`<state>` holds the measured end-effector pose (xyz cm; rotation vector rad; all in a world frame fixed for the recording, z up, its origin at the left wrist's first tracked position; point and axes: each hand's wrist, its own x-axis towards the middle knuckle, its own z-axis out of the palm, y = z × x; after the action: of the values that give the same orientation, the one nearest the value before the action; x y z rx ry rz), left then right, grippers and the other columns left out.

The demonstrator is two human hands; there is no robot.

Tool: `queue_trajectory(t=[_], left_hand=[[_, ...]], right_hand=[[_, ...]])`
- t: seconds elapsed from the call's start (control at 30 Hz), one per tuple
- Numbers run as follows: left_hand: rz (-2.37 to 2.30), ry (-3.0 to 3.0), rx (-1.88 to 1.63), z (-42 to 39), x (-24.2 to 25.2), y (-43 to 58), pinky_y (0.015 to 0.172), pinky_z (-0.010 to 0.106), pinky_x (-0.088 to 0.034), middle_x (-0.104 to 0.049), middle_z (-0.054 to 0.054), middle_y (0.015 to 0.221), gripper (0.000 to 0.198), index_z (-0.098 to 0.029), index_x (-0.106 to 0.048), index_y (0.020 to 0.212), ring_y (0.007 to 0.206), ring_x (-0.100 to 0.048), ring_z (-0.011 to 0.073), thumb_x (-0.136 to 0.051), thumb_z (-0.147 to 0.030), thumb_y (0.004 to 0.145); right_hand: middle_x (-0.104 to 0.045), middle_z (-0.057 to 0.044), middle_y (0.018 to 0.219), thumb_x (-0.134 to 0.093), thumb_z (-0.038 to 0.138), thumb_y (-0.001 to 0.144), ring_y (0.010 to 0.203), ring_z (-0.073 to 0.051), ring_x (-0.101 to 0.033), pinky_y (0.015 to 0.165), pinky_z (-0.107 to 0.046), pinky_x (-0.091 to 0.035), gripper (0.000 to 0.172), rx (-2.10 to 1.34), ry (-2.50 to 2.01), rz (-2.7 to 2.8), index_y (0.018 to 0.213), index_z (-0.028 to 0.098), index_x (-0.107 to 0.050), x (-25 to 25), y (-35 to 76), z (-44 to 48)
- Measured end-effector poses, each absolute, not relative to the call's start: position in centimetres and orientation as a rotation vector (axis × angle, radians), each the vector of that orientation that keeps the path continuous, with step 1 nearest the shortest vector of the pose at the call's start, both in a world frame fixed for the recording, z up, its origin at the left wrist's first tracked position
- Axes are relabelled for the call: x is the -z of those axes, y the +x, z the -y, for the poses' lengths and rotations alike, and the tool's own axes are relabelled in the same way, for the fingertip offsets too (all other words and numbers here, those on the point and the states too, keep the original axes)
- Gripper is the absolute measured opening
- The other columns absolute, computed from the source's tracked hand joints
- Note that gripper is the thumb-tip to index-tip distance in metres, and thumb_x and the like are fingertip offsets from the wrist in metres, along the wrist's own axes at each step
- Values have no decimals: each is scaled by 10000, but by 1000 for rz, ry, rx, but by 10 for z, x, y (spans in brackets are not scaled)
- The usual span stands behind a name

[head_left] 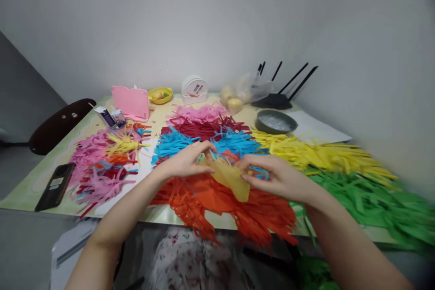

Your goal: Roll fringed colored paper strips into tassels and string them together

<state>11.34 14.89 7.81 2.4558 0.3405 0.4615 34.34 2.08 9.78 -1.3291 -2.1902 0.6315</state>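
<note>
Pinching a thin yellow sheet (233, 179) with left hand (190, 161) and right hand (272, 174). Holding it over messy orange strips (272, 213), near blue strips (236, 142) on the table (224, 221).

Below the near edge of the pale green, cream-patterned table (27, 186) is worn a white cloth garment (178, 258) with small reddish flowers and some green marks; its finer print is blurred. Above this table, the left hand (190, 159) and the right hand (277, 176) are bare, like both forearms (125, 210).
</note>
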Motion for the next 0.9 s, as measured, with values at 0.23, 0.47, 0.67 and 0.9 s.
queue_trajectory(t=[0.23,0.47,0.67,0.9], left_hand=[[-543,2934,-392,-133,-100,112,907,383,-405,-635,80,1001,105,-159,-629,907,971,-527,232,-547,-225,902],[-710,3136,-520,-113,-115,91,938,415,-398,-600,100,1056,132,-160,-611,901,999,-502,238,-487,-202,924],[-625,2933,-357,-121,-118,76,763,309,-407,-584,37,793,156,-167,-548,773,803,-503,188,-503,-223,912],[-610,2396,-497,-137,-115,69,636,231,-356,-505,-28,711,256,-171,-508,766,666,-471,116,-512,-379,916]], right_hand=[[-558,-141,1327,-615,283,862,1247,-296,-497,1036,-458,-401,414,-83,-1346,2153,1259,193,-538,-112,330,-23],[-686,-79,894,-589,185,879,848,-247,-632,774,-368,-490,351,-217,-1544,2398,1226,160,-548,-118,292,-42],[-662,-111,1021,-661,257,849,976,-270,-587,821,-366,-449,137,-165,-1520,2476,962,181,-666,-110,295,-52],[-636,-11,714,-573,316,876,624,-154,-555,571,-250,-398,155,-505,-1485,2199,846,171,-620,-119,302,-59]])
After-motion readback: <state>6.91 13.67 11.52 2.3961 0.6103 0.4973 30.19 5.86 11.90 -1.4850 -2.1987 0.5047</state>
